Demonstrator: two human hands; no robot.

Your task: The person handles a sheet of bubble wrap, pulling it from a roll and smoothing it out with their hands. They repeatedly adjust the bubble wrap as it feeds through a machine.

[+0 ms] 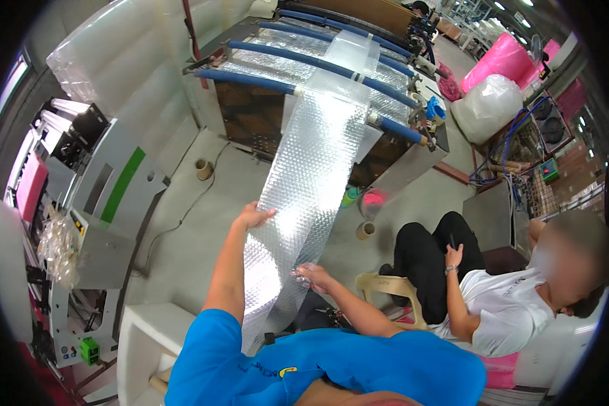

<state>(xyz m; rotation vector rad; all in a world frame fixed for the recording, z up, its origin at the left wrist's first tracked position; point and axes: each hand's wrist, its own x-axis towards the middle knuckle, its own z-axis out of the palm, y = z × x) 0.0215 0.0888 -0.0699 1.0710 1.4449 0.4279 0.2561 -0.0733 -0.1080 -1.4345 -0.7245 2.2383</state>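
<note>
A long strip of silvery, clear bubble wrap [321, 145] runs down toward me from the blue rollers of a machine [250, 81]. My left hand [254, 216] holds its left edge about halfway down, with the thumb on top and the other fingers partly hidden. Lower and to the right, my right hand [313, 277] pinches the strip's right edge, where the film is creased. Below my hands the strip folds over and hangs close to my body; its lower end is hidden.
On the right a person [494, 298] in a white shirt sits on a beige stool [389, 287]. Cardboard cores [204, 169] and a cable lie on the floor. A grey machine with a green stripe [123, 186] stands left. Pink and clear film rolls [490, 105] are at the back right.
</note>
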